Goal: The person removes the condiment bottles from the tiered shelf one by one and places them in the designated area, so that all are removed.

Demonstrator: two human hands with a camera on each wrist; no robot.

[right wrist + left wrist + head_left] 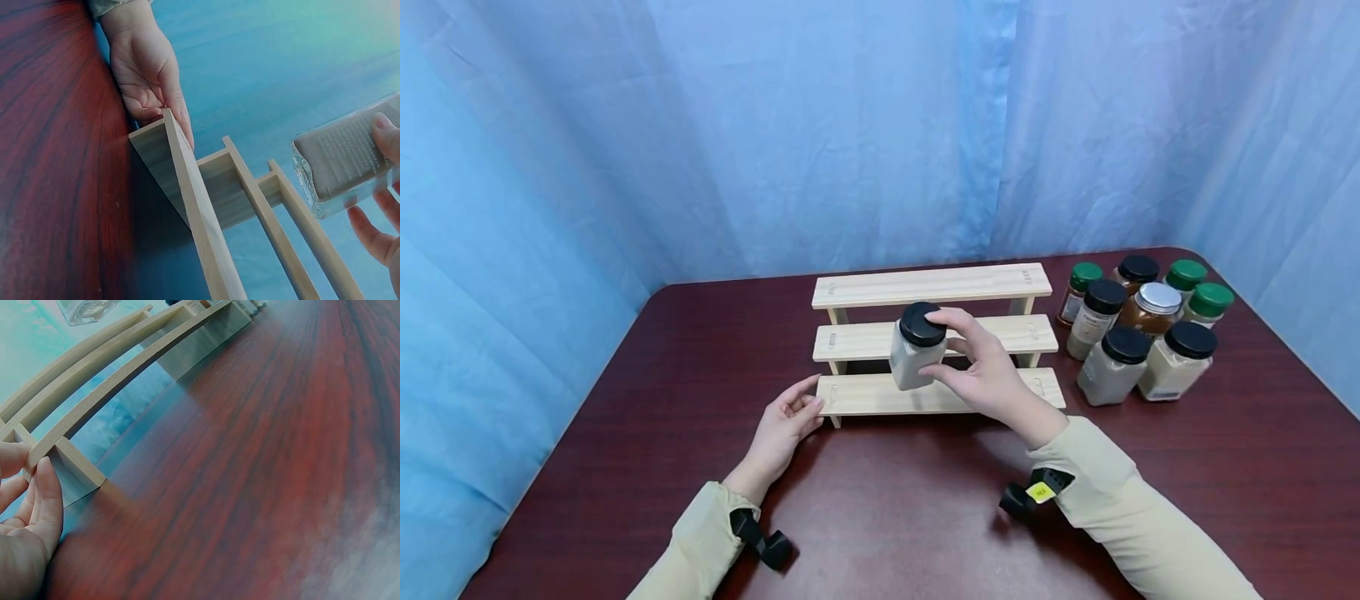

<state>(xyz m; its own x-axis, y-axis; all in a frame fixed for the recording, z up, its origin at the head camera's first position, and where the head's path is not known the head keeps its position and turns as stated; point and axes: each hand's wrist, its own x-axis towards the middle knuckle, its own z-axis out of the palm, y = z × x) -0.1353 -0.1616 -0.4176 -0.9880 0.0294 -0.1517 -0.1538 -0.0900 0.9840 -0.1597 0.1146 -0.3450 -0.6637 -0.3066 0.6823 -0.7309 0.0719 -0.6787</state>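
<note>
A three-tier wooden shelf rack stands on the dark red table. My left hand pinches the left end of its lowest board, thumb on top and fingers below, as the right wrist view shows. My right hand holds a clear square spice jar with a black lid, fingers and thumb around its right side. The jar hangs slightly tilted above the lower boards. Its printed side and clear base show in the right wrist view, where the held jar is raised beside the boards.
Right of the rack several spice jars stand close together: two square ones with black lids, a silver-lidded jar, a green-lidded jar and others. Blue curtains hang behind and beside the table.
</note>
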